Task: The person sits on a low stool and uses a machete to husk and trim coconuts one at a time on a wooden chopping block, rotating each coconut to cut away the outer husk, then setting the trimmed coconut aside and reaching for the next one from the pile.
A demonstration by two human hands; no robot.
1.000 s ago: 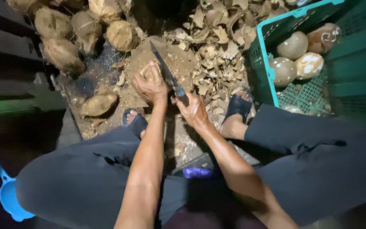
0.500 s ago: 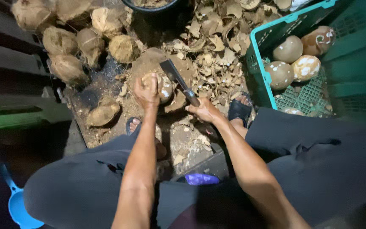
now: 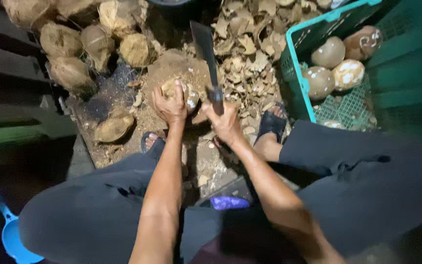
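Note:
My left hand (image 3: 170,104) grips a partly husked coconut (image 3: 185,92) that rests on a worn chopping block (image 3: 172,68) between my feet. In my right hand (image 3: 225,121) is a heavy cleaver (image 3: 205,51), held by its handle with the dark blade raised and pointing away from me, just right of the coconut. Both forearms reach forward over my dark trousers.
A green plastic crate (image 3: 299,73) at the right holds several peeled coconuts (image 3: 330,53). Unhusked brown coconuts (image 3: 69,71) are piled at the upper left. Husk chips (image 3: 250,54) litter the ground. A blue scoop (image 3: 13,237) lies at the lower left, a purple object (image 3: 229,202) by my legs.
The cleaver has swung up from low beside the coconut to a raised, nearly upright position. My left hand has stayed on the coconut, turning it slightly.

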